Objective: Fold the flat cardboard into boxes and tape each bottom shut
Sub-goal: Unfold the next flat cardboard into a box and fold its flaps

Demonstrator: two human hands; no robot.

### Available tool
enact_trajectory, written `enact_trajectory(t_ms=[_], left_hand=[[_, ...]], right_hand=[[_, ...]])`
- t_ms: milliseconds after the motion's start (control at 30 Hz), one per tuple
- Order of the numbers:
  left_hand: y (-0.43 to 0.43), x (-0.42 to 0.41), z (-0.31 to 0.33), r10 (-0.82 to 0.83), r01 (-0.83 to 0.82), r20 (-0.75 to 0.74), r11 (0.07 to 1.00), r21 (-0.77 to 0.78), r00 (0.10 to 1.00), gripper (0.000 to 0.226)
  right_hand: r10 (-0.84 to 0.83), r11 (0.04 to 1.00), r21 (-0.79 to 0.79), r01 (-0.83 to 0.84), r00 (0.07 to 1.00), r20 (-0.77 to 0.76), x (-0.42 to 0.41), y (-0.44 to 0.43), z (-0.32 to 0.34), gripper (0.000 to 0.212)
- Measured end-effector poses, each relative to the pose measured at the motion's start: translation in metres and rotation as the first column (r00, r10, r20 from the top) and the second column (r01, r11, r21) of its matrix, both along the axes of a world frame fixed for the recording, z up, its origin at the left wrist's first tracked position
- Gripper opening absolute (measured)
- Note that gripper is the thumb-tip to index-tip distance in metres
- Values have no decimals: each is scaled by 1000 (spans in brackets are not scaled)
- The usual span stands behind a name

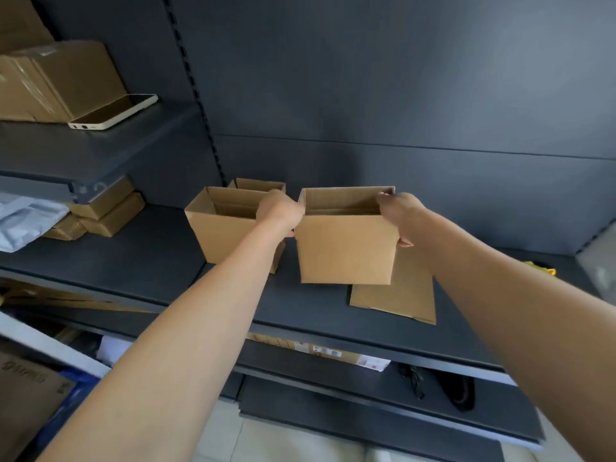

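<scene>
1. The left hand reaches forward on a bare arm; its grip is clamped on the upper left corner of an open cardboard box, fingers over the rim.
2. The right hand has its grip clamped on the same box's upper right corner, fingertips over the rim and thumb against the outside.
3. The open cardboard box is upright with its mouth up, between the two hands, above the middle of a dark shelf. Whether its bottom touches the shelf I cannot tell.
4. A flat cardboard sheet lies on the shelf, partly hidden behind the box's lower right edge.
5. Just beside the left hand stands a second open box on the shelf, with a third box right behind it.
6. At far left, small brown parcels are stacked next to a grey plastic bag.
7. On the upper shelf, a white flat device leans on taped cartons.
</scene>
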State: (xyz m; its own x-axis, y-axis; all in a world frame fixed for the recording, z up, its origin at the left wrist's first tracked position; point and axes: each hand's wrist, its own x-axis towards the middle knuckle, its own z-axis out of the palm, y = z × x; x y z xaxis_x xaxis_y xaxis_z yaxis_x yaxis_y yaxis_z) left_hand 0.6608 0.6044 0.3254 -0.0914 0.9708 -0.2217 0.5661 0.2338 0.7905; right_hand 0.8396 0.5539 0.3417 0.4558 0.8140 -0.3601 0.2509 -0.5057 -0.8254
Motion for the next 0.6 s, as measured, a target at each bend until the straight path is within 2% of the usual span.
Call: enact_trajectory(t_ms=[100, 267, 400, 533, 600], left_hand=[[25, 8, -1, 40, -33, -108, 997, 69, 993, 28], [56, 13, -15, 62, -60, -223, 998, 16, 973, 28], [74, 20, -24, 74, -69, -303, 997, 29, 950, 30], [69, 33, -20, 134, -53, -427, 979, 196, 894, 39], [65, 40, -17, 170, -17, -442, 944, 330, 881, 31]], right_hand=[[-36, 999, -16, 34, 994, -106, 2, 22, -11, 44], [18, 995, -87, -42, 965, -262, 1, 53, -32, 51], [60, 992, -94, -86, 967, -249, 4, 73, -43, 44], [36, 996, -75, -56, 971, -238, 18, 87, -50, 35], [27, 997, -70, -40, 984, -176, 30, 86, -53, 27]])
